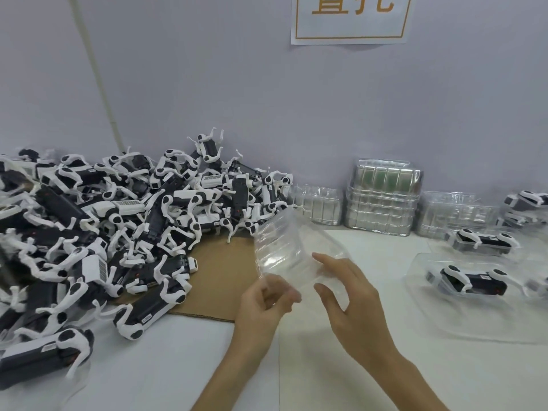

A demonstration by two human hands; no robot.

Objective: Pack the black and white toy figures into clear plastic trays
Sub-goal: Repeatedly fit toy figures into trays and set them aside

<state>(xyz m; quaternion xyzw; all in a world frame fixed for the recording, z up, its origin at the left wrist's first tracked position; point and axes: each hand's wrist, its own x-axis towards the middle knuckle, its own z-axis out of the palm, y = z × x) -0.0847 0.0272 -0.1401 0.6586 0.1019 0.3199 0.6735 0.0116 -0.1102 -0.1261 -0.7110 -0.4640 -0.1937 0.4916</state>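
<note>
1. One clear tray is up off the table, held between both hands. It is empty and tilted, with its far end toward the wall.
2. Left hand: fingers curled, pinching the near left corner of the clear tray between thumb and fingertips.
3. Right hand: fingers nearly straight and spread, laid against the near right edge of the clear tray, thumb beside that corner. No closed grip visible.
4. Left of the clear tray: a large loose heap of black and white toy figures, legs pointing every way. It reaches back to the wall and runs out of view at the left.
5. Below the clear tray, under the heap's near right edge: a brown cardboard sheet flat on the table.
6. Behind the clear tray, against the wall: stacks of empty trays, the middle one tallest.
7. Right of the clear tray: a nearer packed tray and a farther packed tray, each with one figure lying in it.
8. Above the clear tray, on the wall: a paper sign with an orange border, cut off at the top.
</note>
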